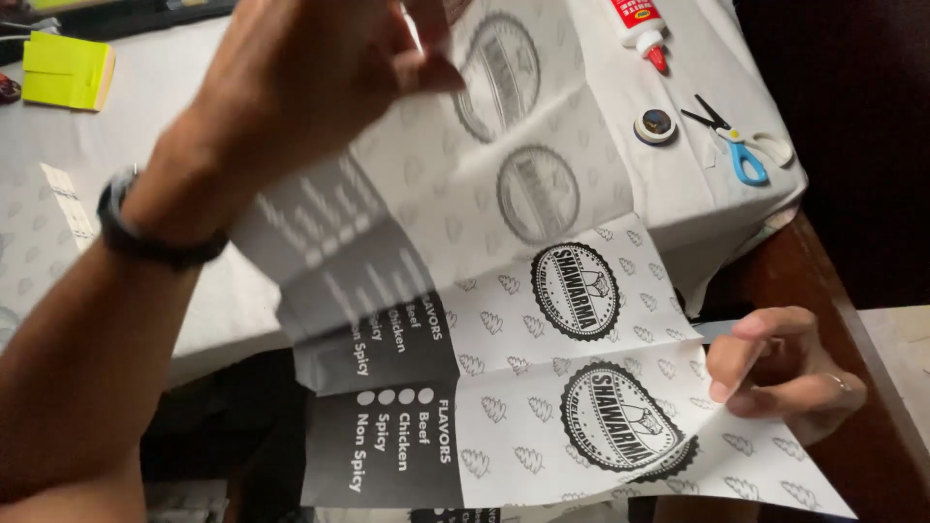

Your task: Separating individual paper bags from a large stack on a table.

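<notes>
Printed sheet (pixel 542 387) before table (pixel 194 194); scissors (pixel 736 145) right of disc (pixel 656 126); glue bottle (pixel 639 24) behind.

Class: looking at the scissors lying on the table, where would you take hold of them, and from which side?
Take the scissors by the blue and white loop handles, probably coming from the table's right edge. They lie flat with the handles toward that edge and the dark blades pointing inward toward the round disc, so a hand meets the handles first.

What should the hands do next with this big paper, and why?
Probably press the printed paper sheet flat along its crease: the left hand lifts the upper part while the right hand pinches the lower edge.
</notes>
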